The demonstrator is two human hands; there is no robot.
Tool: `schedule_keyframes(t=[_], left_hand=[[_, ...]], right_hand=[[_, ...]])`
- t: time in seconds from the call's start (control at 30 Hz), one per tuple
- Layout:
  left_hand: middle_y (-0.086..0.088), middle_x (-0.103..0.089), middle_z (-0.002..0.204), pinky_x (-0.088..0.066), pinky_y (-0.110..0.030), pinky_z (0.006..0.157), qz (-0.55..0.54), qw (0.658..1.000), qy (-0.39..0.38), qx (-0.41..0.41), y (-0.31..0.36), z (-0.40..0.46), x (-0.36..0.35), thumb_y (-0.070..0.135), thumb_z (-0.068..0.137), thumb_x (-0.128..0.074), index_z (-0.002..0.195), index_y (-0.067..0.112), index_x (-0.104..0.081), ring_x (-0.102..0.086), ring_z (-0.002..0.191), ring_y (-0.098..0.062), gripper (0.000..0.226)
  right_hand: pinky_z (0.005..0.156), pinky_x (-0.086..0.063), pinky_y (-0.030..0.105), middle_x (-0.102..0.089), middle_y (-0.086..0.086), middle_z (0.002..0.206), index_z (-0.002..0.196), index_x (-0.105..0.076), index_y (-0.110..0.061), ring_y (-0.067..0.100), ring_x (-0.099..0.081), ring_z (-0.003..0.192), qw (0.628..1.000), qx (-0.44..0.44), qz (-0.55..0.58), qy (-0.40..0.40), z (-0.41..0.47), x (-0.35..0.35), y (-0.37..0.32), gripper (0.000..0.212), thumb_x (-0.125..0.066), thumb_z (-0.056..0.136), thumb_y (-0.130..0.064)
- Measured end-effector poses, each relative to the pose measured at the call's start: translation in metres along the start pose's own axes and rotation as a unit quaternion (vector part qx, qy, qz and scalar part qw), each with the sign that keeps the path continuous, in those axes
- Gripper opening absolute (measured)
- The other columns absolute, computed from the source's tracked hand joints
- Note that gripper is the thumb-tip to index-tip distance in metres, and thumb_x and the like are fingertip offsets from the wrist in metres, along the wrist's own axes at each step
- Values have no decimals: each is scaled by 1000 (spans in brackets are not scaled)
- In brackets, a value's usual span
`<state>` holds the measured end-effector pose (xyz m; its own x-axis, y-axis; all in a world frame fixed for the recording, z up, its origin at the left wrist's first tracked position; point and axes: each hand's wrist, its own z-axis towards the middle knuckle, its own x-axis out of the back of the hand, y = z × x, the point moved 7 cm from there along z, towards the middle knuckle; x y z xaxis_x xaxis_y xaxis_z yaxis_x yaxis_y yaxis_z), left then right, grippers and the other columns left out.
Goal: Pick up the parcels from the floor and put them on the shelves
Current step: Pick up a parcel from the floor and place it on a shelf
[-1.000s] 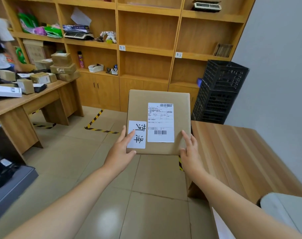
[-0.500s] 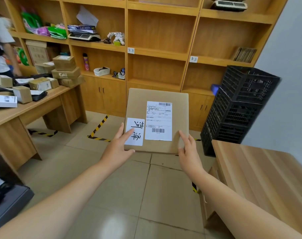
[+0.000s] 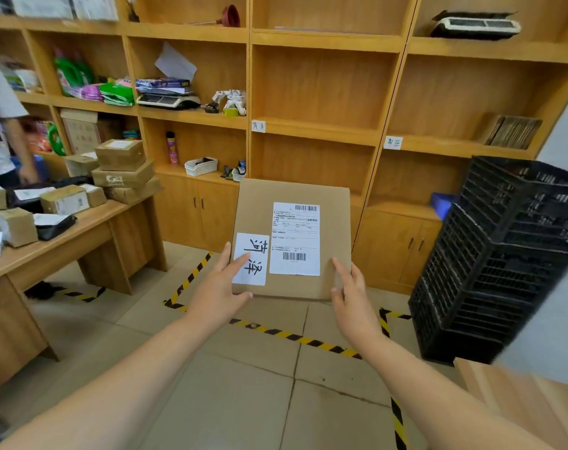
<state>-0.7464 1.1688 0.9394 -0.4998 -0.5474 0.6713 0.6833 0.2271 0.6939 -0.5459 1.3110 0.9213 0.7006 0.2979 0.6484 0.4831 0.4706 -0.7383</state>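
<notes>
Evidently both hands, left hand (image 3: pixel 218 292) and right hand (image 3: pixel 352 292), clamp the parcel (image 3: pixel 292 238) label-up, so its tag can be matched to the shelves (image 3: pixel 315 128).

Matt brown cardboard parcel (image 3: pixel 292 235) with smooth white paper labels; behind it, satin wooden shelves (image 3: pixel 315 128); beside those, black plastic crates (image 3: pixel 503 254); glossy tiled floor (image 3: pixel 243 384) below.

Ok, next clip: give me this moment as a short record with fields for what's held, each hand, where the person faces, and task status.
held item: flat cardboard parcel, two white labels on its face
left hand: grips the parcel's lower left corner, thumb on the small label
right hand: grips the lower right edge
facing: wooden shelves; the middle bays ahead look empty
nearby: black crates stacked at right, desk with small boxes at left
status: parcel off the floor, not yet shelved
</notes>
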Motion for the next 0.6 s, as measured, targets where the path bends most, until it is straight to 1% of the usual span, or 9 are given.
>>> schedule_keyframes(t=[0.03,0.1,0.17,0.23,0.3,0.4,0.47,0.53,0.6], left_hand=[[14,-3,157,-45,-18,80,4,1000,5,2,-6,17,-1,19,80,-69,142,37,-32,-47,100,5,75],[12,-4,158,-41,-30,101,17,1000,15,8,-21,50,-3,20,80,-69,143,36,-31,-27,137,-8,75],[11,-4,158,-36,-33,106,26,999,16,12,-37,82,-3,22,80,-69,143,36,-31,-15,143,-11,75],[11,-4,158,-38,-30,103,25,999,16,13,-55,114,-3,23,80,-69,143,36,-31,-15,143,-10,75],[11,-2,158,-42,-24,93,30,999,17,5,-72,148,-3,23,80,-69,143,37,-31,-17,142,-9,74],[12,-1,158,-36,-12,80,29,1000,2,-7,-99,203,-4,22,81,-68,143,36,-30,-22,138,-3,74],[12,-1,158,-34,-3,69,22,999,-16,-19,-118,242,-4,23,81,-68,142,38,-30,-38,113,14,73],[13,-2,158,-37,-3,62,21,999,-21,-29,-136,283,1,25,80,-68,141,39,-30,-34,75,19,73],[13,-2,158,-40,-6,63,23,999,-24,-30,-154,322,8,25,80,-68,142,39,-31,-37,76,14,73]], right_hand=[[74,-50,29,-3,-10,157,144,-17,-41,10,-51,92,1000,3,1,-4,19,-5,0,55,-34,98,-17],[74,-46,24,-2,-9,157,143,-17,-42,9,-48,106,1000,7,5,-13,56,-18,0,54,-33,98,-17],[73,-42,23,-1,-8,158,143,-18,-43,13,-47,117,1000,6,5,-19,90,-32,-1,53,-33,98,-17],[74,-40,23,-1,-8,158,143,-20,-42,14,-41,125,1000,2,2,-25,123,-46,-3,53,-32,99,-17],[79,-38,24,0,-8,158,144,-20,-40,11,-38,122,1000,-1,7,-29,154,-60,-6,53,-32,99,-16],[84,-40,27,0,-7,158,145,-20,-38,4,-35,102,1000,-7,9,-25,204,-83,-12,52,-32,99,-16],[89,-41,29,-1,-6,158,145,-22,-36,2,-34,100,1000,-9,15,-13,238,-99,-16,52,-33,99,-15],[90,-38,25,-3,-6,158,145,-22,-36,1,-33,106,1000,-8,21,0,274,-115,-23,53,-34,99,-14],[88,-35,21,-3,-7,158,145,-22,-37,0,-32,109,1000,-14,22,5,310,-132,-31,53,-34,99,-14]])
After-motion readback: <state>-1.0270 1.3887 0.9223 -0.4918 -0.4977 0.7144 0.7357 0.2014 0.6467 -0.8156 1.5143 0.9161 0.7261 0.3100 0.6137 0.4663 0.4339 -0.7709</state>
